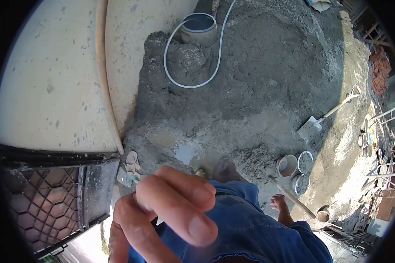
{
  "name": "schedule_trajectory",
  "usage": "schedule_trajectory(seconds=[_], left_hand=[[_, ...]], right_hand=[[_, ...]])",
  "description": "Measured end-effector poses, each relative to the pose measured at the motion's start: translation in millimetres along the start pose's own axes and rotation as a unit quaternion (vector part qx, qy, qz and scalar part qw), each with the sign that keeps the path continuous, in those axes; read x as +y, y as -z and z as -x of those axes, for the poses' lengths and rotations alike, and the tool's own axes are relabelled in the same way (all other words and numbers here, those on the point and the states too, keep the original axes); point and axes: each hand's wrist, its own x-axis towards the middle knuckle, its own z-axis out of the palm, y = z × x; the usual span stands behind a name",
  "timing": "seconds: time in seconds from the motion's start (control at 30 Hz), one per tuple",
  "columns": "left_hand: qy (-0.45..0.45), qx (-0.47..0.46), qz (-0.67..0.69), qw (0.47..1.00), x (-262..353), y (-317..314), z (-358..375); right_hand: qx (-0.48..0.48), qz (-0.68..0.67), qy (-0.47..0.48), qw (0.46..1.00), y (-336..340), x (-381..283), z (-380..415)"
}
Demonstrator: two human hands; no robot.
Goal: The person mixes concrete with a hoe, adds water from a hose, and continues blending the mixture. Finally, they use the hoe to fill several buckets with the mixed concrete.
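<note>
My left hand (171,210) is raised very close to the camera at the lower middle, its loosely bent fingers apart and nothing visible between them. Part of my blue shirt (245,232) lies behind it. Lower down at the right, my right hand (278,202) hangs with its fingers slightly curled, and I see nothing in it. Beside that hand a long wooden handle (298,202) lies slanting over the ground; its far end meets a heap of wet mortar (255,162). Several round buckets, among them a grey one (287,165), stand just beyond.
A water-filled drum (199,23) with a pale hose (193,86) stands at the top. At the right a shovel (311,127) lies on wet grey ground. A cream wall (52,87) with a pipe (102,65) and a metal grille gate (44,201) bound the left. Bricks (379,70) are piled far right.
</note>
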Motion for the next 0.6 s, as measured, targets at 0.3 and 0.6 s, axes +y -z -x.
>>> schedule_trajectory(seconds=[0.3,0.6], left_hand=[[0.305,0.202,-0.044,0.93,-204.3,294.4,-118.6],[0.412,0.327,-0.344,0.778,-385.6,614.1,-239.5]], right_hand=[[-0.136,0.085,-0.026,0.987,-122.8,-144.2,-20.9],[-0.14,-0.068,0.308,0.939,-183.9,-557.3,-53.2]])
